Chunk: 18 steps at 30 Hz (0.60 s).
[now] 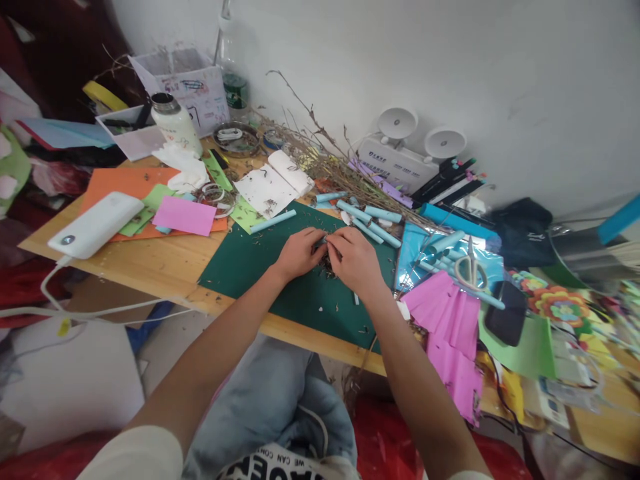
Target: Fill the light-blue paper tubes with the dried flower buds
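Observation:
My left hand [301, 253] and my right hand [354, 257] meet above a dark green mat [250, 260], fingers closed in a pinch. Between the fingertips shows a tiny bluish bit, too covered to name. Right beneath lies a small heap of dry brown plant crumbs [327, 268], partly hidden by the fingers. Several light blue paper tubes [383, 233] are scattered just beyond my right hand. One more blue tube [273, 221] rests at the mat's far left edge.
Dry twigs [320, 143] stretch along the wall. Scissors [471, 270] lie on a blue packet at right, near pleated pink paper [450, 320] and a dark phone [506, 312]. At left are a white power bank [95, 225], a pink sheet [185, 215] and a white bottle [175, 127].

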Available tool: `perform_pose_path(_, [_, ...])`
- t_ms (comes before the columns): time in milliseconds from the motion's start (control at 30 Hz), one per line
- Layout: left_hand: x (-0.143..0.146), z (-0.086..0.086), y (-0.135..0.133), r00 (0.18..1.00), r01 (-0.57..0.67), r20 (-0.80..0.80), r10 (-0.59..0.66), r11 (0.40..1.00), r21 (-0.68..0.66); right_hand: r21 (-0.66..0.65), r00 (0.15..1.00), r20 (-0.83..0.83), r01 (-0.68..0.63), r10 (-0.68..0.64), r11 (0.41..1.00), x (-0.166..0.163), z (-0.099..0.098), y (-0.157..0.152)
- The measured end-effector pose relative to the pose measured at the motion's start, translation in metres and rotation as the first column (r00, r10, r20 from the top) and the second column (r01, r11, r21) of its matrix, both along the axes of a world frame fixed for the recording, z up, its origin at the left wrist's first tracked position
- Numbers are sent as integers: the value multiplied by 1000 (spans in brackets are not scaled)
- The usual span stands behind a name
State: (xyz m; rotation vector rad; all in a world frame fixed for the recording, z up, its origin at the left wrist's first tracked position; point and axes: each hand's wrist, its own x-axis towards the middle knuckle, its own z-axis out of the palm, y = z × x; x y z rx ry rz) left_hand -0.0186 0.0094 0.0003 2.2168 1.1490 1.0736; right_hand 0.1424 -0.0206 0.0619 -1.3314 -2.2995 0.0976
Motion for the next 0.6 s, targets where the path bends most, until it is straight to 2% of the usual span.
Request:
perform_pose_path(133, [0,-1,1,1000,-25,-4,25,1000,6,-50,994,-111,8,-13,999,1,-1,4])
perform_pose_path(300, [1,-1,1,999,-27,-22,28,1000,13,-134,935,-322,111,-149,985,0,-6,5])
perform_pose_path(400, [0,-2,1,999,-28,-24,29,999,15,-125,920,-353,133,-169,983,-2,-7,5])
perform_pose_path(600, [1,-2,1,999,-23,-26,23,1000,15,-52,938,-336,77,-89,996,-2,-10,5])
